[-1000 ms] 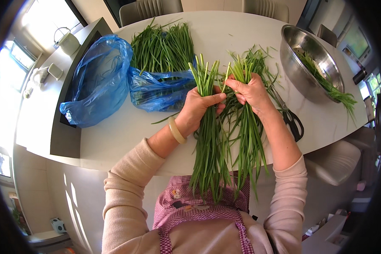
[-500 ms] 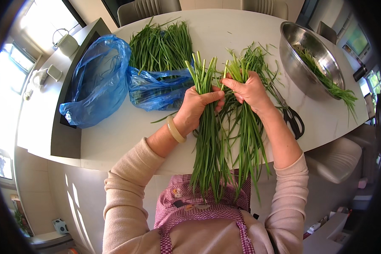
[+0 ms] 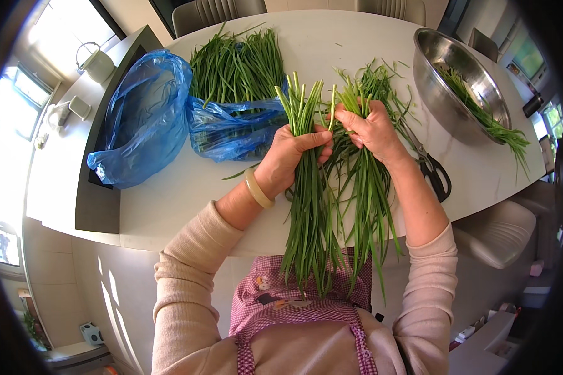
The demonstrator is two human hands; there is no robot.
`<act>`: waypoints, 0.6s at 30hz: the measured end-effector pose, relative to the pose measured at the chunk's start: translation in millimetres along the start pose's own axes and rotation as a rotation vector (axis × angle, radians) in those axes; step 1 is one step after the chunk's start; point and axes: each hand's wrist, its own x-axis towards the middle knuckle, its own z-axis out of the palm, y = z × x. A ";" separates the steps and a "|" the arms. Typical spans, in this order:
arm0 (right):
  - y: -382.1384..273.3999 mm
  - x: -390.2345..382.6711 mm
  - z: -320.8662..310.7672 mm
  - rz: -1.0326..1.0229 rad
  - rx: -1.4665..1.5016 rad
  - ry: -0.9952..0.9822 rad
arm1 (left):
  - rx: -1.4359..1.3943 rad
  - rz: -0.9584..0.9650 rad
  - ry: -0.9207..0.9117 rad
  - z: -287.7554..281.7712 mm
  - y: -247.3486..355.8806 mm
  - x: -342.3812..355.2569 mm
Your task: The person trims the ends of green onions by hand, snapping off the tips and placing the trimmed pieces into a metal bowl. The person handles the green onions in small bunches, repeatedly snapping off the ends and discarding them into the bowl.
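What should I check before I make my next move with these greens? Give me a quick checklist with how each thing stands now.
1. Left hand gripping its bunch: ok, fingers wrapped round the stalks.
2. Right hand holding the other bunch: ok.
3. Scissors out of both hands: ok, lying on the table by the right forearm.
4. Greens in the steel bowl all inside its rim: not ok, some leaves hang over it.
5. Lower leaves of the two bunches untangled: cannot tell, they lie too close together in this view.
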 end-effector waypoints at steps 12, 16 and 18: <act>10.2 17.1 -45.6 -0.051 -0.234 0.341 | -0.014 -0.060 -0.061 -4.0 1.8 1.0; 3.1 12.5 -50.2 0.042 -0.245 0.430 | -0.007 -0.067 -0.040 -1.9 2.8 1.1; -7.0 10.0 -39.7 0.100 -0.136 0.294 | -0.011 -0.070 -0.023 -3.6 1.6 2.1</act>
